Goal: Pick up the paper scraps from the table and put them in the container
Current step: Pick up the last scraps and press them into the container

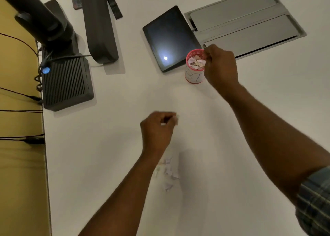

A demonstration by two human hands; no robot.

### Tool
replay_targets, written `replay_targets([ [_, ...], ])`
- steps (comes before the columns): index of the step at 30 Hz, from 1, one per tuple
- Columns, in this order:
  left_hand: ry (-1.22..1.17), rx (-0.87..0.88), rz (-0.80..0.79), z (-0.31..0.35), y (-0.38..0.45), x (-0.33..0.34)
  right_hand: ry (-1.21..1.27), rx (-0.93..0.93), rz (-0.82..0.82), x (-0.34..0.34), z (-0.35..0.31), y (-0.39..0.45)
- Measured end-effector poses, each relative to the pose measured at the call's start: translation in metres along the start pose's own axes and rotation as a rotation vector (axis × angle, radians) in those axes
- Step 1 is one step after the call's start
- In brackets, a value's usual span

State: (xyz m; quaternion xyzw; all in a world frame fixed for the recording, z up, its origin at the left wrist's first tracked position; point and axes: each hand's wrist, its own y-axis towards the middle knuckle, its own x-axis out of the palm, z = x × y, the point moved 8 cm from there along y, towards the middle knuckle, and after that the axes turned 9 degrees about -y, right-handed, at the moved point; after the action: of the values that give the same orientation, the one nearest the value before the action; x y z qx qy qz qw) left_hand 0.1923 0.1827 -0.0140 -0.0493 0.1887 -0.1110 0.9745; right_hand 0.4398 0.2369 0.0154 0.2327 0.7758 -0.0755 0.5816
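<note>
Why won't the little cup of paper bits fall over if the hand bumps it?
It might. The container stands tall and narrow, holds only paper scraps, so it's probably light. The right hand is right beside its rim.

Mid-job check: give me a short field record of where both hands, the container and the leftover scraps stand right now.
left hand: above the table, fingers curled, pinching a small paper scrap
right hand: at the container's rim, fingers curled; whether its grip holds a scrap cannot be told
container: upright pink-rimmed cup beside the tablet, scraps inside nearly to the top
paper scraps left: small cluster on the white table, beside the left forearm
task state: not finished
</note>
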Motion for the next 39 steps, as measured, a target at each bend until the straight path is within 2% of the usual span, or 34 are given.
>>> replay_targets([
  [4,0.095,0.112,0.079,0.048,0.057,0.024,0.193,0.008,0.082,0.011,0.01,-0.07],
  [7,0.169,0.245,0.09,0.083,0.097,0.051,0.266,0.011,-0.007,0.035,0.009,-0.123],
  [11,0.336,0.352,-0.004,0.1,0.139,0.097,0.228,-0.057,-0.244,0.07,0.001,-0.182],
  [13,0.445,0.37,-0.083,0.097,0.153,0.12,0.231,-0.09,-0.312,0.079,-0.002,-0.205],
  [18,0.749,0.362,-0.208,0.08,0.177,0.154,0.217,-0.114,-0.372,0.084,-0.001,-0.235],
  [22,0.871,0.384,-0.289,0.079,0.182,0.163,0.211,-0.105,-0.393,0.085,0.006,-0.234],
  [25,0.884,0.383,-0.339,0.089,0.178,0.155,0.203,-0.124,-0.426,0.09,0.004,-0.233],
  [28,0.795,0.407,-0.255,0.095,0.158,0.125,0.192,-0.194,-0.479,0.097,-0.006,-0.238],
  [33,0.419,0.414,-0.108,0.064,0.074,0.049,0.177,-0.318,-0.543,0.104,-0.03,-0.254],
  [36,0.366,0.311,-0.066,0.011,0.018,0.011,0.127,-0.422,-0.565,0.108,-0.049,-0.268],
  [39,0.45,0.074,-0.015,-0.056,-0.033,-0.025,0.077,-0.557,-0.602,0.113,-0.072,-0.281],
])
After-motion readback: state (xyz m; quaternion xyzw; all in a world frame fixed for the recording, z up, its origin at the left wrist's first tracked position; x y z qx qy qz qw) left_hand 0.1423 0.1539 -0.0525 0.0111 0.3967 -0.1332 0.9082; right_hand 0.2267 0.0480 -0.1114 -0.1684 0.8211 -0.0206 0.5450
